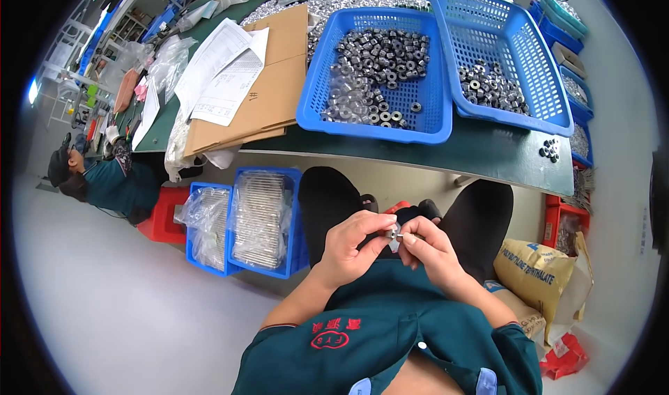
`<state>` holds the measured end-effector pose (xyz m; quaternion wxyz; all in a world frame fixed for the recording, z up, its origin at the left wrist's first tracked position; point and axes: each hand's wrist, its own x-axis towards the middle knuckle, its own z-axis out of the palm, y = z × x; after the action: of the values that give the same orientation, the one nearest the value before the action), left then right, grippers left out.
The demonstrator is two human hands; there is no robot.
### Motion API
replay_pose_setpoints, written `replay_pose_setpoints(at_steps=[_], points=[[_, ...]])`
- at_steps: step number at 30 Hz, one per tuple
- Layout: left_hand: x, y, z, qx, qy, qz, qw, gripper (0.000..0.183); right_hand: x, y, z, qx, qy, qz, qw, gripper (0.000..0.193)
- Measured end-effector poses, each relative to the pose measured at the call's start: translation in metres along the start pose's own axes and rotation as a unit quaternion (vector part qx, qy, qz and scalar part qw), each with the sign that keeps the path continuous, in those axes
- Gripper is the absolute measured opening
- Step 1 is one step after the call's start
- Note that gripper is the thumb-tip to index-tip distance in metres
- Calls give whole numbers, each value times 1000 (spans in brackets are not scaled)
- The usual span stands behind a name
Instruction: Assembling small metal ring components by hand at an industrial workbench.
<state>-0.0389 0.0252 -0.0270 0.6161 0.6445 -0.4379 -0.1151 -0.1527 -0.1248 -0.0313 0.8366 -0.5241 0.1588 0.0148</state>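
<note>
Above my lap, my left hand (355,249) and my right hand (431,250) meet fingertip to fingertip. Between them is a small silvery metal part (393,234), pinched by thumb and forefinger on each side. My fingers cover much of it, so its full shape is hidden. On the green table (481,159) beyond my hands stands a blue mesh basket (376,132) with many small metal rings (394,50), some under clear plastic. To its right, a second blue basket (519,121) holds more such rings (491,92).
Several loose rings (550,150) lie at the table's right corner. Cardboard (275,106) and papers (223,74) lie left of the baskets. Blue crates (298,245) of metal pieces stand on the floor at left, yellow sacks (536,273) at right. A seated person (118,186) is far left.
</note>
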Motion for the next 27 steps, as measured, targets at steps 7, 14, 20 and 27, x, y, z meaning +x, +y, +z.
replay_pose_setpoints(at_steps=[7, 14, 20, 27], points=[[0, 4, -1, 82, -12, 76, 994, 41, -6, 3, -3, -97, -42, -47, 993, 13], [-4, 8, -2, 93, -5, 92, 991, 41, -8, -5, -1, -121, -59, -36, 990, 13], [-15, 10, 9, -178, 51, -130, 974, 41, -7, -7, -1, -162, -16, -96, 982, 13], [-9, -3, -2, -294, 156, -272, 903, 44, -4, 0, -3, -293, 76, -224, 926, 6]])
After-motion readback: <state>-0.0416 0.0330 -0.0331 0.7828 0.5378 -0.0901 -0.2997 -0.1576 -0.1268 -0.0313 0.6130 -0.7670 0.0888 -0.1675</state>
